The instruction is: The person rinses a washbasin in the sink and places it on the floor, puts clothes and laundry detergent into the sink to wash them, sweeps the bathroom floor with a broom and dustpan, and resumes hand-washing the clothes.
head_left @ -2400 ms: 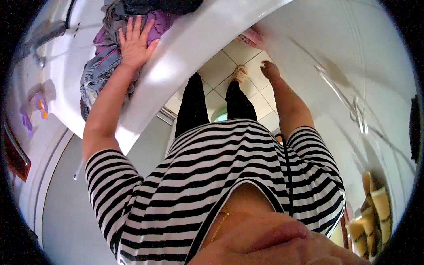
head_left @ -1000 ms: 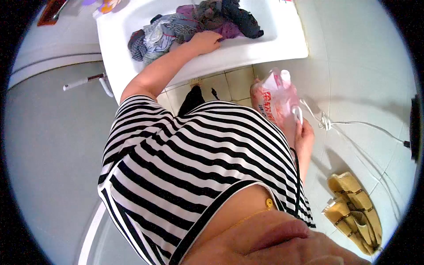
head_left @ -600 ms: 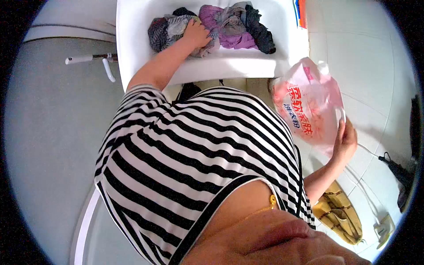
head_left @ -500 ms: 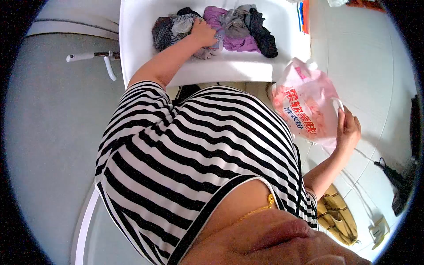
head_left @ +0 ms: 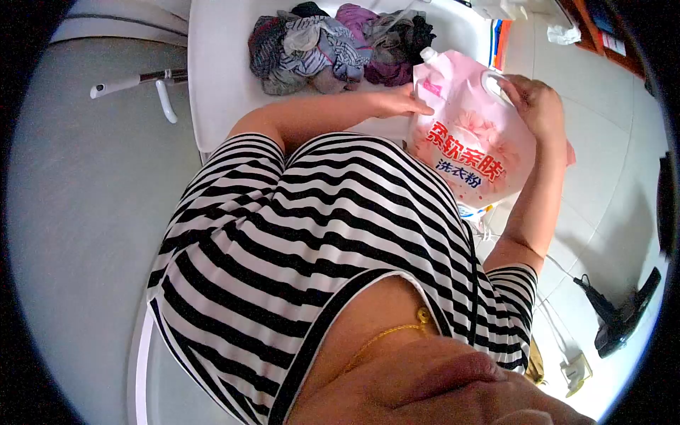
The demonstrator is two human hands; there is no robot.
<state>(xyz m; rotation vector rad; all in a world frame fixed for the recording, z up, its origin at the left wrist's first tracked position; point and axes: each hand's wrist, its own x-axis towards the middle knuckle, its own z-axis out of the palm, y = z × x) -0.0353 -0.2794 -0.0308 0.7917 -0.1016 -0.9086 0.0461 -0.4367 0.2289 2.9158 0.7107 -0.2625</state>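
My right hand (head_left: 533, 106) grips the white handle at the top right of a pink pouch (head_left: 464, 138) with red and blue lettering. The pouch's white cap is at its upper left. My left hand (head_left: 405, 103) holds the pouch's left edge, its thumb in front and its other fingers hidden behind. Beyond my left forearm, a heap of wet-looking clothes (head_left: 312, 53), grey, striped, purple and black, lies in a white basin (head_left: 221, 92).
A white-handled lever (head_left: 117, 86) sticks out left of the basin. Orange and blue packaging (head_left: 499, 41) stands at the basin's right end. On the right are a black hair dryer (head_left: 618, 312), a white plug (head_left: 577, 372) with a cord, and a brown shelf (head_left: 602, 42) higher up.
My left hand has left the clothes and moved right to the pouch. My right hand has brought the pouch up and closer to the basin. Earlier, my right hand held nothing.
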